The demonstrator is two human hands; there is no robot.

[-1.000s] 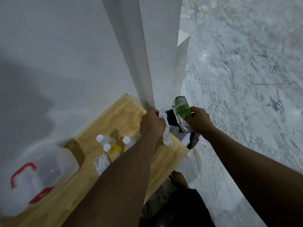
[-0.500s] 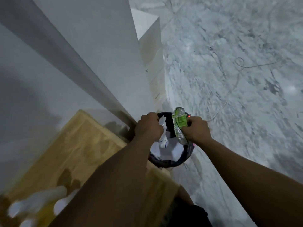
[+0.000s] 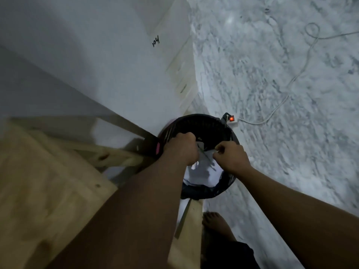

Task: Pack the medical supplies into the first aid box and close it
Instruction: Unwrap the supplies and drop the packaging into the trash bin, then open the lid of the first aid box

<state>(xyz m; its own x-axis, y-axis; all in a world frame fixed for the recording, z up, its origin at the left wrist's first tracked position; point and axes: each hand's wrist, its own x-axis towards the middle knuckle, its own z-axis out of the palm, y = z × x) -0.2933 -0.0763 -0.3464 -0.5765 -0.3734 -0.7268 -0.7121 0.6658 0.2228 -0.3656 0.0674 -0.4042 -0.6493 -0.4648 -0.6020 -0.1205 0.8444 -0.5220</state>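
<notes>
Neither the first aid box nor any medical supplies show in this view. Both hands are over a round black bin lined with a dark bag and holding crumpled white paper. The left hand is curled into a fist above the bin's mouth; what it grips cannot be made out. The right hand, just beside it, has its fingers pressed together, pinching something small and pale. The bin stands on the marble floor against the corner of the wooden table and a white wall. Behind it lies a power strip with a lit red switch, its white cable trailing away. A bare foot shows below.
</notes>
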